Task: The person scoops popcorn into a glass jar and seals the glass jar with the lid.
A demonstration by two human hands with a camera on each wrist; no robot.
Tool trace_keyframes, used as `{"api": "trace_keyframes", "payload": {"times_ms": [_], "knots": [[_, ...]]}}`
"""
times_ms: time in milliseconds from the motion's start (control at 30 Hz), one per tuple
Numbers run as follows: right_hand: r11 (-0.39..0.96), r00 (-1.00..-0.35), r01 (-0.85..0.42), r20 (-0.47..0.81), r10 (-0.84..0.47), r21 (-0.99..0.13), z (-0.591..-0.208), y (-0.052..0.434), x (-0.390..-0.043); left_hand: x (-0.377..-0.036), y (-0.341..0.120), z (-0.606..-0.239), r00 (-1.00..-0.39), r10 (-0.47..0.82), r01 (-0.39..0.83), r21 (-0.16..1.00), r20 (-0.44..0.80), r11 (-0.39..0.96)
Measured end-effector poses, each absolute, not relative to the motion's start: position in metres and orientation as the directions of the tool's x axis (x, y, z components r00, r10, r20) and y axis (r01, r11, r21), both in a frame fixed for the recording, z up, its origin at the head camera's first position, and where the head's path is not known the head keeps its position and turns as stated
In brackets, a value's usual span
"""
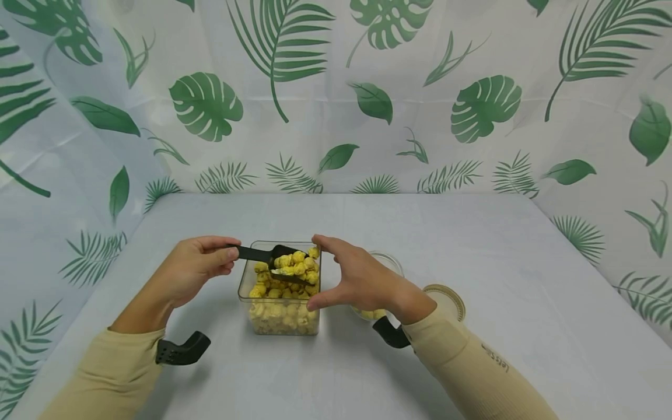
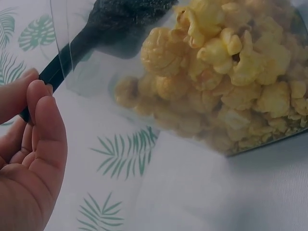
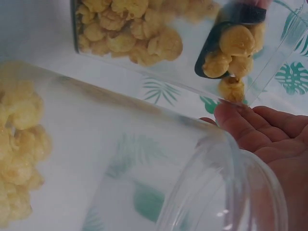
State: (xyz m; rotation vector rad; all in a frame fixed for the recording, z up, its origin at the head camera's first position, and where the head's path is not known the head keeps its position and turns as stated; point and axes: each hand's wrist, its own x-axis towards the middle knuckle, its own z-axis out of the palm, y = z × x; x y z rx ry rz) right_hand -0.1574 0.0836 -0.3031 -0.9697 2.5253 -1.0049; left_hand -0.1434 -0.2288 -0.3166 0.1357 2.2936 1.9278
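Observation:
My left hand [image 1: 191, 271] pinches the handle of a black scoop [image 1: 254, 254] between thumb and fingers. Yellow popcorn fills the scoop, which is inside a clear square container [image 1: 283, 331], over more popcorn [image 1: 273, 291]. In the left wrist view the scoop's handle [image 2: 55, 72] sits in the fingertips of the left hand [image 2: 33, 159]. My right hand [image 1: 362, 277] holds the container's right side, thumb at the front corner and fingers at the back. Fingertips of the right hand [image 3: 269, 134] touch the wall in the right wrist view.
Behind my right hand stands a clear jar [image 1: 391, 262] with some popcorn low in it, partly hidden. To its right lies a round lid [image 1: 446, 296] with a gold-brown rim, partly covered by the forearm. A leaf-patterned cloth [image 1: 399, 116] hangs behind the white table [image 1: 525, 280].

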Motion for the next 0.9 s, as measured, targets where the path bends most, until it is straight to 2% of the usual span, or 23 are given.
{"api": "trace_keyframes", "payload": {"times_ms": [367, 900], "knots": [[0.539, -0.749, -0.481, 0.005, -0.662, -0.692, -0.304, 0.083, -0.157, -0.142, -0.218, -0.313, -0.988, 0.143, -0.026, 0.965, -0.065, 0.261], [0.532, -0.747, -0.487, 0.015, -0.665, -0.692, -0.305, 0.083, -0.158, -0.141, -0.233, -0.314, -0.988, 0.145, -0.017, 0.969, -0.054, 0.246]]}}
